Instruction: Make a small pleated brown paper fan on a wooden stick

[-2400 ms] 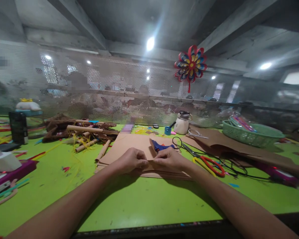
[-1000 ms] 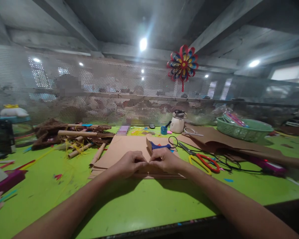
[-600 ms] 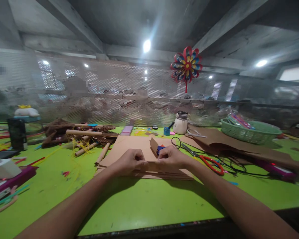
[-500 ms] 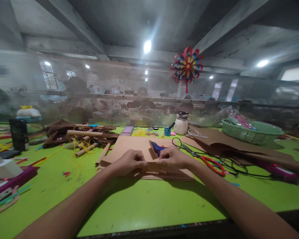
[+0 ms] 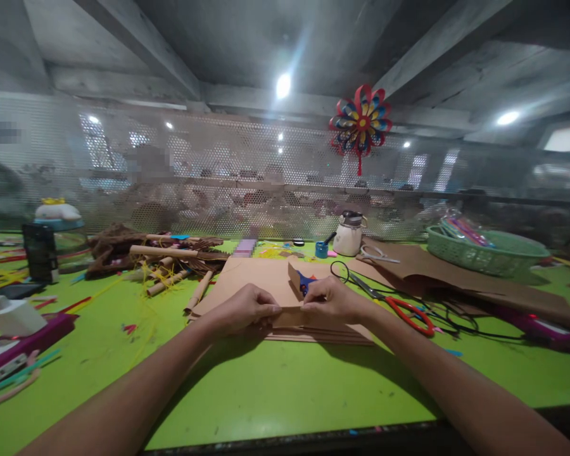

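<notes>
A stack of brown kraft paper sheets (image 5: 247, 271) lies on the green table in front of me. Between my hands is a narrow folded strip of brown paper (image 5: 289, 316), low over the stack's near edge. My left hand (image 5: 249, 308) pinches its left part with thumb and forefinger. On the right, my right hand (image 5: 330, 300) pinches the same strip, and one end of brown paper sticks up beside its fingers. Just behind the right hand, a blue glue gun (image 5: 306, 279) rests on the sheets, partly hidden.
Orange-handled scissors (image 5: 411, 315) and black cable lie to the right, near a large brown sheet (image 5: 422, 272) and a green basket (image 5: 487, 252). Paper rolls (image 5: 164, 252) pile up at left, beyond a purple power strip (image 5: 33, 342). A white flask (image 5: 349, 235) stands behind.
Both hands keep their pinch on the paper strip. Its free end now stands up more in front of the glue gun, covering more of it. The view has shifted slightly.
</notes>
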Demonstrator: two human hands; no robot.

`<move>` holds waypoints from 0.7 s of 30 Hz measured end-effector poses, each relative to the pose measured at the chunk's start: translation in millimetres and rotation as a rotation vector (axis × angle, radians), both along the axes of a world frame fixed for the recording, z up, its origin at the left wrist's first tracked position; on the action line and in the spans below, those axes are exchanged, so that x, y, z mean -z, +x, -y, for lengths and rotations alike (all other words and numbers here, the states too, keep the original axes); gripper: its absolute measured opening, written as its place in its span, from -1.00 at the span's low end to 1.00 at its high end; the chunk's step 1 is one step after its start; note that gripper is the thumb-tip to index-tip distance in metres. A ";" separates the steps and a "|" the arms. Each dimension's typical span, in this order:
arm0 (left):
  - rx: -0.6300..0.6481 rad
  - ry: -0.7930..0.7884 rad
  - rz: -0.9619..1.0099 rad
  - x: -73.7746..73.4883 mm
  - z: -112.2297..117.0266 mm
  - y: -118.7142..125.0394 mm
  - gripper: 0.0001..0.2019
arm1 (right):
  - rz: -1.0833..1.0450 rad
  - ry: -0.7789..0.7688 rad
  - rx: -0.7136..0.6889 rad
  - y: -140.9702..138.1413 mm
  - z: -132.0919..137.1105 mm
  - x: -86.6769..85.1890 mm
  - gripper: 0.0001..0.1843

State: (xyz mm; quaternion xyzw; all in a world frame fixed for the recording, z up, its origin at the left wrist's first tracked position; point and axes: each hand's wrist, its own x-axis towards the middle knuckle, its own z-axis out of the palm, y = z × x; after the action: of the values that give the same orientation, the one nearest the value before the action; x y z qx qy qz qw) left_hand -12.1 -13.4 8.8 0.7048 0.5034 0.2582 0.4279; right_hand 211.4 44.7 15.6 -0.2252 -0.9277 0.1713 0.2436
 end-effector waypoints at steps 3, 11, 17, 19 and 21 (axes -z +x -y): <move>-0.034 0.071 -0.042 1.3 -1.7 1.1 -0.72 | 0.026 0.007 -0.004 1.3 -1.3 -1.8 -0.81; -0.054 0.306 -0.183 -0.6 -2.9 6.7 -0.75 | 0.046 -0.101 0.041 4.6 -7.0 -2.0 -0.78; 0.026 0.158 0.001 -1.0 -2.4 2.8 -0.76 | -0.029 -0.484 -0.080 14.3 -15.5 -2.3 -0.66; 0.045 0.098 0.086 -2.3 -2.2 -0.1 -0.74 | -0.145 -0.554 -0.116 16.2 -15.2 -3.7 -0.64; 0.073 0.044 0.174 -2.5 -1.6 -1.8 -0.74 | -0.226 -0.587 -0.171 15.9 -11.3 -5.7 -0.63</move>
State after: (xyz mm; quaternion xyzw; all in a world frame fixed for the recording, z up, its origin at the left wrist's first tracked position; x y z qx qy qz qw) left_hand -14.0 -11.8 11.4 0.7067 0.4325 0.3137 0.4637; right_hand 227.3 56.0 21.3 -0.1866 -0.8214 0.4753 0.2542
